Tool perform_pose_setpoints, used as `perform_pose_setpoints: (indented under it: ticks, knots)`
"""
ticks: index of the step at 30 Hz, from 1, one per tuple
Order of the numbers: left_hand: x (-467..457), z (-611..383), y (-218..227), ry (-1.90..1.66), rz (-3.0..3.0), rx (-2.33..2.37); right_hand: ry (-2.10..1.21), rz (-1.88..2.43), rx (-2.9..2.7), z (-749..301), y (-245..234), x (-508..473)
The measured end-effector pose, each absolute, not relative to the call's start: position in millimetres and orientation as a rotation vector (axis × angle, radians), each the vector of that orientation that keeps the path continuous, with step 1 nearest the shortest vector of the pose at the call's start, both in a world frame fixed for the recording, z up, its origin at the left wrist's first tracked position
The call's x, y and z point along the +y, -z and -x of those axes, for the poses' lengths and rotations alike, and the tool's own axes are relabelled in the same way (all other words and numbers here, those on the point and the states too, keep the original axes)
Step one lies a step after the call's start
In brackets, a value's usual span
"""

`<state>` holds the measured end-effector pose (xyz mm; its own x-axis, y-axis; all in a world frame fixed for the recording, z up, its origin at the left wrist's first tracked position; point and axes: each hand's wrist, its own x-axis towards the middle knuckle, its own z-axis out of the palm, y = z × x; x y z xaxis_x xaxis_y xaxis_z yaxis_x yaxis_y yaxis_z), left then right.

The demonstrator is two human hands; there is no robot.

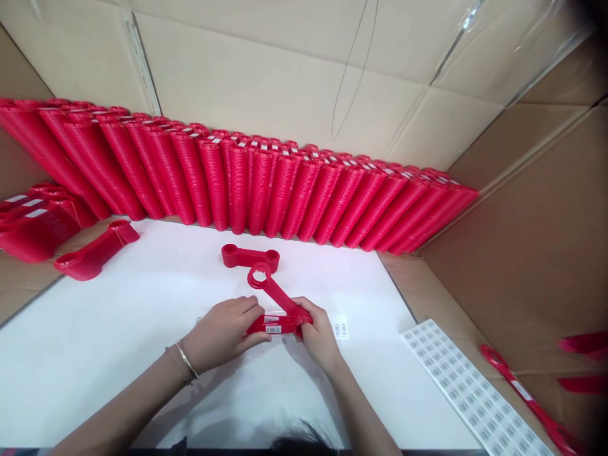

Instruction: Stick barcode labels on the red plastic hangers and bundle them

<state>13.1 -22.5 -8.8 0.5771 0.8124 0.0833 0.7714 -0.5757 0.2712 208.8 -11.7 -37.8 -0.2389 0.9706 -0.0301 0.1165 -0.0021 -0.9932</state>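
Over the white table, my left hand point(225, 332) is closed around the left end of a few red plastic links point(286, 322) with ring-shaped ends and white barcode labels. At their right end, my right hand point(319, 332) grips the rings. One more red link point(279, 296) fans out from that end, angled up and left, its open ring pointing away from me. Just beyond it lies a short pile of red links point(251, 257), partly overlapped by that ring in view. A label sheet point(341, 328) shows partly behind my right hand.
Tall stacks of red links point(261, 190) line the cardboard wall point(266, 69) at the back. More stacks point(97, 250) lie at the left. A barcode label sheet point(468, 386) and a labelled red link point(527, 396) lie at the right.
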Motion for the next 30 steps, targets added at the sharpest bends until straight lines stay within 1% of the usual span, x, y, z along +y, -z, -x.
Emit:
perform_pose_setpoints:
  ticks: [3,8,12,17,20,25,27,30]
  knots:
    - [-26.5,-18.2,9.1,-0.071,-2.562,1.269,-1.224,1.164,-1.629,-207.6,38.7,-14.8]
    - [-28.8,-21.2,10.7,-0.015,-2.399,1.162,-1.082,1.122,-1.815,-203.4,35.7,-20.4]
    - [-26.9,-18.9,9.4,-0.055,-2.383,1.201,-1.066,1.141,-1.864,-203.9,32.5,-25.5]
    - [-24.6,-5.6,-2.1,-0.237,-2.198,1.198,-1.110,1.195,-1.875,-205.7,30.5,-34.9]
    - [-23.6,2.0,-4.1,-0.307,-2.205,1.249,-1.128,1.194,-1.873,-202.1,33.2,-41.2]
    - [-17.7,-9.4,8.8,-0.203,-2.375,1.348,-1.117,1.291,-1.793,-206.4,43.5,-47.1]
    - [-12.9,-24.5,13.9,-0.206,-2.480,1.361,-1.117,1.365,-1.667,-221.3,47.4,-49.0]
    - [-6.0,-51.1,19.6,-0.252,-2.601,1.257,-1.065,1.480,-1.392,-257.2,51.8,-54.9]
